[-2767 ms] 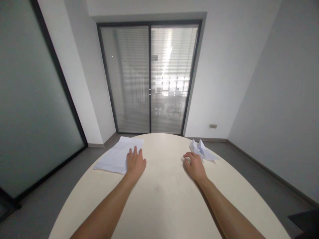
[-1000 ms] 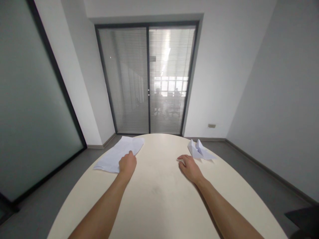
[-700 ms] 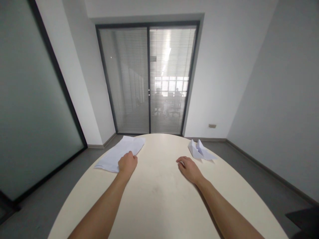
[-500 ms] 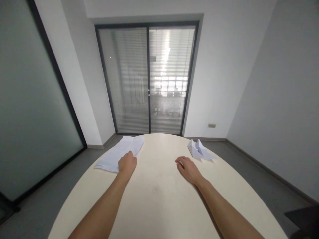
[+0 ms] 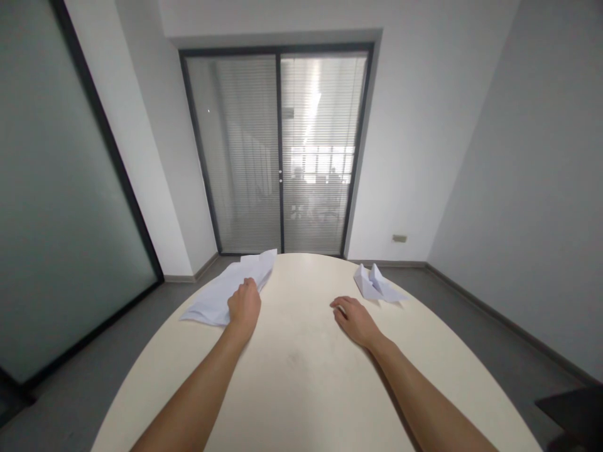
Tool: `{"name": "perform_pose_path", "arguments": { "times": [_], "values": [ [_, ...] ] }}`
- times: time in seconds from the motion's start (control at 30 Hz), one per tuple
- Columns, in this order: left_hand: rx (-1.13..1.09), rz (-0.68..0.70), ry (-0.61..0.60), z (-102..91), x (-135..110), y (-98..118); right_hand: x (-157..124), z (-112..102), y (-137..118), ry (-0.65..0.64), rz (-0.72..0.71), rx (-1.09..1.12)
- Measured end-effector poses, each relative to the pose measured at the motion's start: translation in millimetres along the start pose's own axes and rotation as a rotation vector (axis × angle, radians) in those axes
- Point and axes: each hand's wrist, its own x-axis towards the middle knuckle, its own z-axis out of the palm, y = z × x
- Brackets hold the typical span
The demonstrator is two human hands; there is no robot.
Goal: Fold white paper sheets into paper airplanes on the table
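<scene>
White sheets of paper (image 5: 214, 294) lie at the left of the pale table, their far right corner raised a little. My left hand (image 5: 245, 304) is closed on the right side of the sheets, its fingertips hidden behind the knuckles. On the table right of the middle rests my right hand (image 5: 355, 320), loosely curved, thumb apart from the fingers, holding nothing. Just beyond it stands a folded white paper shape (image 5: 374, 285) with two upright points, not touched by the hand.
The rounded table (image 5: 296, 383) reaches from my arms to its curved far edge. Past it are a glass door with blinds (image 5: 315, 150), white walls and a grey floor. A dark object (image 5: 575, 411) shows at the lower right.
My left hand has moved slightly forward and right, pulling the paper along; its far right corner has lifted. The right hand and the folded paper shape stay put.
</scene>
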Motion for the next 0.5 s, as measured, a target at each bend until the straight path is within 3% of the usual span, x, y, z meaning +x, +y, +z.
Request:
{"name": "perform_pose_path", "arguments": {
  "times": [0.2, 0.3, 0.4, 0.5],
  "values": [
    [-0.073, 0.144, 0.097, -28.1, -16.5, 30.6, -0.2, -1.1, -5.6, 0.075, 0.051, 0.044],
    [-0.128, 0.352, 0.035, -34.3, -32.4, 46.4, 3.5, -10.4, -13.2, 0.337, 0.101, 0.110],
    [-0.178, 0.605, -0.083, -36.2, -51.8, 59.4, 8.7, -26.6, -23.4, 0.648, 0.050, 0.137],
    [-0.240, 0.803, -0.237, -35.9, -70.6, 68.1, 12.7, -40.6, -33.8, 0.790, -0.037, 0.125]
  ]
}}
